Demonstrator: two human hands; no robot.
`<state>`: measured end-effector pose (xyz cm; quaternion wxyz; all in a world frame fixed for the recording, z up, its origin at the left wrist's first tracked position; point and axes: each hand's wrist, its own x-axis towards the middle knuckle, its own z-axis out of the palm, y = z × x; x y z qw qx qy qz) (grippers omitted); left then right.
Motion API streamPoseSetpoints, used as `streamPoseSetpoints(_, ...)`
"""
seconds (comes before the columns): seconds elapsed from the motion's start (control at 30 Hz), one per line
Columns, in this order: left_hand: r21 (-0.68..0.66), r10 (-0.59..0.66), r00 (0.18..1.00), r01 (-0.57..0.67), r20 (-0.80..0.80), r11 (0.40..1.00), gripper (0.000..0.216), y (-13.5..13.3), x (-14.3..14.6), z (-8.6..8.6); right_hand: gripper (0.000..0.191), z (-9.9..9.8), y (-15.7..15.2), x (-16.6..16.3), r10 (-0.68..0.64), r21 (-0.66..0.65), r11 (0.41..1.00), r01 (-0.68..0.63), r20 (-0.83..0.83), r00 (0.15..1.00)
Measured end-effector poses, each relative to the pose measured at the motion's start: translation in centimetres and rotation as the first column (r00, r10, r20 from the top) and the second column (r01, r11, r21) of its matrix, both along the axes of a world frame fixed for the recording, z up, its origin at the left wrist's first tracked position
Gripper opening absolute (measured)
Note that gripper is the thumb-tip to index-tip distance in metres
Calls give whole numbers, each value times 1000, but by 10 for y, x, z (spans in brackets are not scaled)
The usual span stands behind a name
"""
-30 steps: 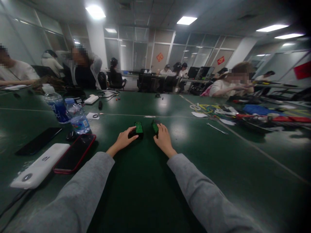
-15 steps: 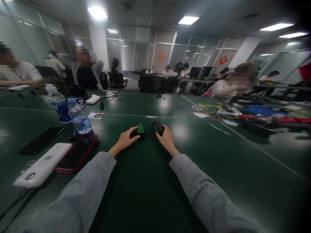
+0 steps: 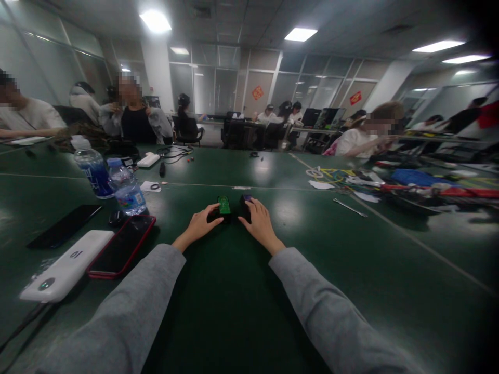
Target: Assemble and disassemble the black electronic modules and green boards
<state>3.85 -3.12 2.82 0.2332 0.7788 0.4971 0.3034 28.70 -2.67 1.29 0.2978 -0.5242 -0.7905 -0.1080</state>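
Between the thumb and fingers of my left hand (image 3: pixel 202 222) is a small black case with a green circuit board (image 3: pixel 223 205) facing up. My left hand is closed on its left side and near edge. Just to the right, my right hand (image 3: pixel 259 221) grips a dark box-like piece (image 3: pixel 245 200) from above, its fingers draped over the right side and its thumb on the near side. A narrow gap parts the two pieces. The underside of the dark piece is hidden.
On the left of the green table (image 3: pixel 234 301) lie a red-edged phone (image 3: pixel 122 246), a white power bank (image 3: pixel 68 265), a black phone (image 3: pixel 64 226) and two bottles, one a clear bottle (image 3: pixel 127 189). A wrench (image 3: pixel 350 207) and tangled cables (image 3: pixel 343 176) lie right. Several people sit beyond.
My right hand has turned the dark piece over, so its green board face no longer shows, and its fingers now lie over the top. My left hand stays put.
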Motion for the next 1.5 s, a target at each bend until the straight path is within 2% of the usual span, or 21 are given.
streamPoseSetpoints(0.33, -28, 11, 1000, -11, -7, 1000, 62, 1, 0, -1, 50, 3, -5, -1, -35, -187, 982, 13, -113, 993)
streamPoseSetpoints(0.47, -26, 1, 1000, -1, 6, 1000, 62, 1, -1, -2, 48, 13, -10, -2, -45, -101, 995, 21, -249, 967)
streamPoseSetpoints(0.57, -24, -11, 1000, 12, 13, 1000, 62, 1, -2, -1, 46, 19, -11, 1, -103, 27, 992, 125, -420, 902)
streamPoseSetpoints(0.67, -27, -17, 1000, 17, 12, 999, 62, 0, -2, -1, 45, 19, -7, 9, -168, 49, 975, 219, -487, 857)
streamPoseSetpoints(0.83, -22, -18, 1000, 18, 9, 1000, 61, 0, -2, 0, 44, 5, 8, 23, -242, -41, 965, 257, -504, 829)
streamPoseSetpoints(0.97, -22, -2, 1000, 3, 5, 1000, 61, 0, -1, 1, 38, -6, 15, 27, -297, -89, 953, 288, -439, 848)
streamPoseSetpoints(1.07, -18, -13, 1000, 13, 12, 1000, 60, -1, -1, 2, 34, -6, 15, 26, -332, -16, 936, 351, -367, 869)
streamPoseSetpoints(1.2, -14, -23, 1000, 23, 20, 1000, 60, -1, -1, 2, 34, 5, 5, 18, -335, 133, 907, 400, -348, 876)
streamPoseSetpoints(1.27, -14, -19, 1000, 20, 20, 1000, 60, -1, -1, 2, 35, 13, -2, 10, -281, 173, 920, 351, -335, 900)
streamPoseSetpoints(1.33, -15, -16, 1000, 16, 16, 1000, 60, -1, -1, 2, 35, 19, -11, -1, -188, 175, 952, 250, -307, 933)
streamPoseSetpoints(1.43, -21, -13, 1000, 13, 4, 1000, 64, -1, -1, 2, 35, 19, -23, -23, -14, 89, 995, 38, -259, 966)
streamPoseSetpoints(1.5, -22, -13, 1000, 13, -5, 1000, 68, -1, -1, 2, 39, 13, -28, -39, 73, -8, 997, -77, -227, 971)
